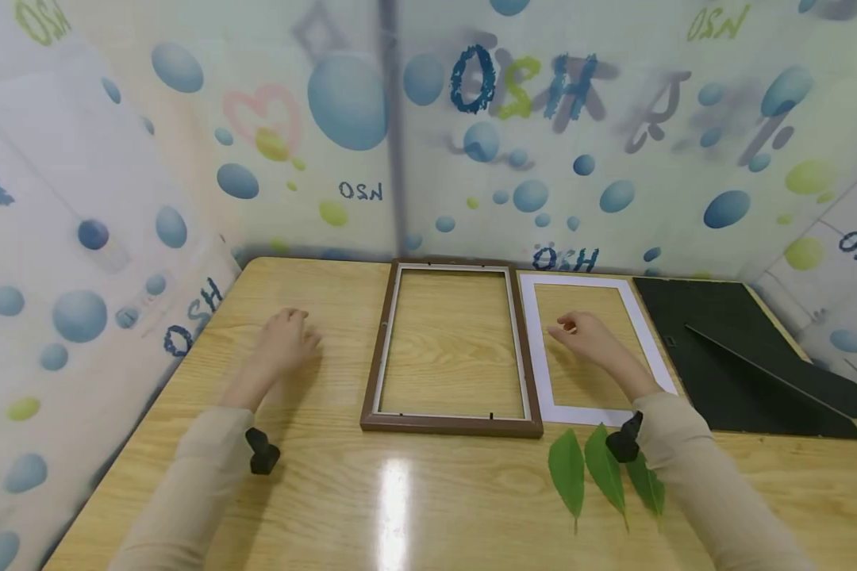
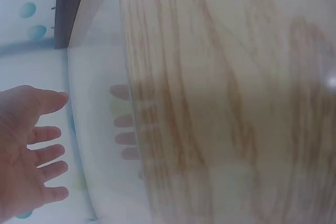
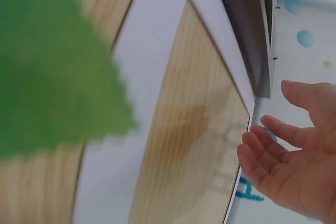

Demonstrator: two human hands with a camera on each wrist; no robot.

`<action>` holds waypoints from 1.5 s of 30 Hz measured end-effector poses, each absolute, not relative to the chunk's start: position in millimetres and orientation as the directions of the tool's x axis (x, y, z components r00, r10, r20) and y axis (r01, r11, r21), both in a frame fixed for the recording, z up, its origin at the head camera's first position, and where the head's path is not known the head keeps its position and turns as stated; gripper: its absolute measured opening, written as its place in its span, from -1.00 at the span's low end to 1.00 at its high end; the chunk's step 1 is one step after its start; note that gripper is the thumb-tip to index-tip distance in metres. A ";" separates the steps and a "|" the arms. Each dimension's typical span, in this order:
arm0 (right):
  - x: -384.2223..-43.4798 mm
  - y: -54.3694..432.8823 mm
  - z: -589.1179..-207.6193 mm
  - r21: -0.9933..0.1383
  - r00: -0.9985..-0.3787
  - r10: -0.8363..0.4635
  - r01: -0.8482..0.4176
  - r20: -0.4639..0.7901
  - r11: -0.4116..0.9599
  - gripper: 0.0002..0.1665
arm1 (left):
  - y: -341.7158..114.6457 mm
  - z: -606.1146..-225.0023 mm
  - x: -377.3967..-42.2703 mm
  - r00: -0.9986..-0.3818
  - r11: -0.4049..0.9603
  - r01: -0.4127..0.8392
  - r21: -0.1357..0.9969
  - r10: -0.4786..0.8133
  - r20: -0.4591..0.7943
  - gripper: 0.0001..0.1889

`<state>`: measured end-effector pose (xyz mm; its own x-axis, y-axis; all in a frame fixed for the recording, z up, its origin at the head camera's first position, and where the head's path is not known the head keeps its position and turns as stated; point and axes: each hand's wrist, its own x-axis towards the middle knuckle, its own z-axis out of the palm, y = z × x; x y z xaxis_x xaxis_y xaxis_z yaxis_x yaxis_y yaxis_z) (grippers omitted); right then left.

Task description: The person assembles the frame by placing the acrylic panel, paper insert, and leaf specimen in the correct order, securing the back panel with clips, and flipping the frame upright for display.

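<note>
My left hand (image 1: pixel 283 342) hovers over the left side of the table, left of a brown picture frame (image 1: pixel 370 381). In the left wrist view its thumb and fingers are spread, with nothing held; their reflections show on a glossy surface beyond. My right hand (image 1: pixel 584 337) is above the opening of a white mat border (image 1: pixel 543 349), which lies just right of the frame. Its fingers are loosely bent and hold nothing in the right wrist view. Several small dark tabs stick out along the inner edge of the frame.
Three green leaves (image 1: pixel 567 476) lie in front of the mat, partly under the right forearm. A black backing board (image 1: pixel 714 317) with its stand leg (image 1: pixel 778 365) raised lies at the far right. A printed curtain (image 1: pixel 457 159) hangs behind the wooden table (image 1: pixel 314 507).
</note>
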<state>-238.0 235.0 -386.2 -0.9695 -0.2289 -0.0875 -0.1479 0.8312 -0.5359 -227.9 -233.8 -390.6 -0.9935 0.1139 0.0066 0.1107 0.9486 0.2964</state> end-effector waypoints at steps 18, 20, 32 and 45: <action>-251.9 200.1 -387.9 -0.661 -0.963 -0.118 0.073 -0.240 0.747 -0.36 | -252.8 -386.1 -234.3 -0.996 0.924 -0.011 0.383 0.024 -0.086 -0.38; -251.9 197.8 -388.9 -0.698 -0.960 -0.111 0.104 -0.257 0.708 -0.37 | -256.4 -385.6 -235.0 -0.995 0.925 -0.030 0.378 0.008 -0.101 -0.39; -252.3 188.0 -396.8 -0.738 -0.951 -0.088 0.171 -0.298 0.652 -0.38 | -285.1 -384.9 -234.0 -0.961 0.927 -0.217 0.305 -0.147 -0.235 -0.38; -283.0 202.0 -435.3 -0.811 -0.939 -0.115 0.213 -0.324 0.545 -0.33 | -298.8 -377.6 -224.4 -0.952 0.908 -0.241 0.343 -0.153 -0.264 -0.44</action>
